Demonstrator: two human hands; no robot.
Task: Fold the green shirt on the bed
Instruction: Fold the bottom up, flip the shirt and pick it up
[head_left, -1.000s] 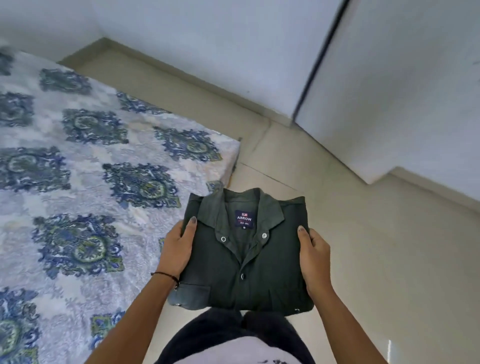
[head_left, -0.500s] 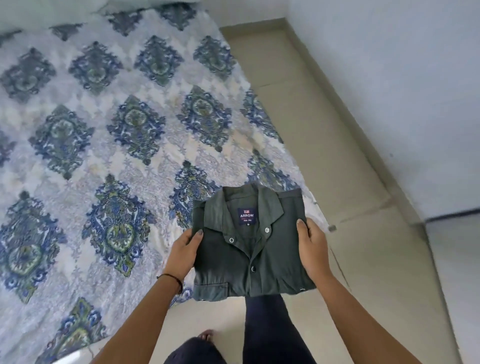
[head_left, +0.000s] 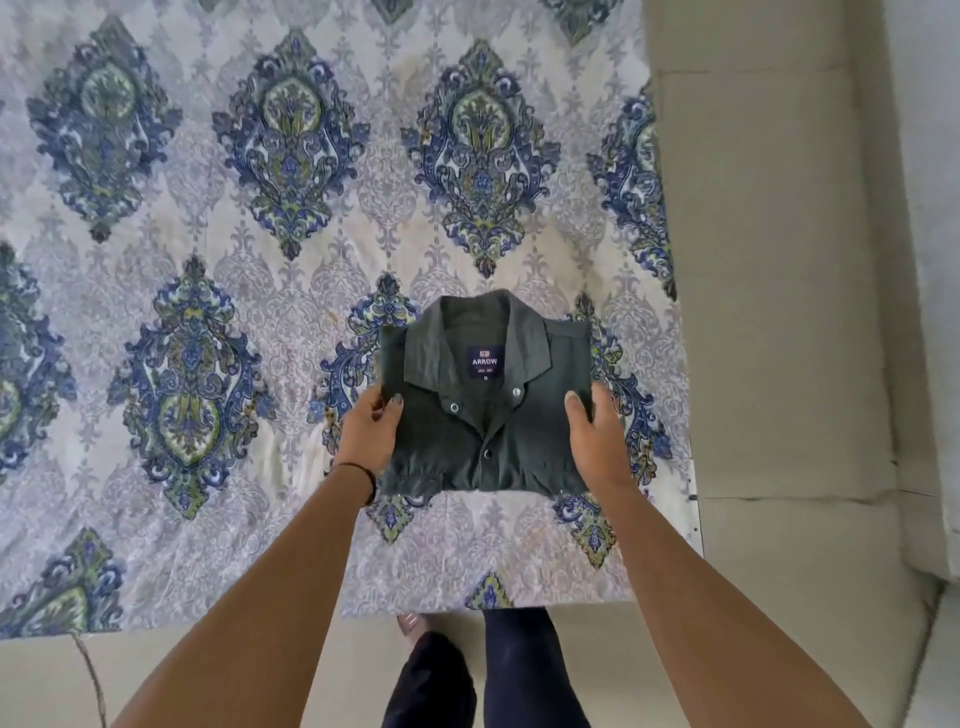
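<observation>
The green shirt (head_left: 485, 415) is folded into a compact rectangle, collar up and label showing, over the bed (head_left: 208, 312) near its right front corner. My left hand (head_left: 370, 434) grips the shirt's left edge, thumb on top and fingers under. My right hand (head_left: 597, 439) grips the right edge the same way. I cannot tell whether the shirt rests on the sheet or hovers just above it.
The bed's patterned blue and green sheet fills most of the view. Beige tiled floor (head_left: 779, 312) runs along the right side and in front, with a wall at the far right. My legs (head_left: 483, 675) stand at the bed's front edge.
I have turned toward the bed and carried the folded shirt forward from over the floor and bed corner to over the sheet. Both hands keep the same hold.
</observation>
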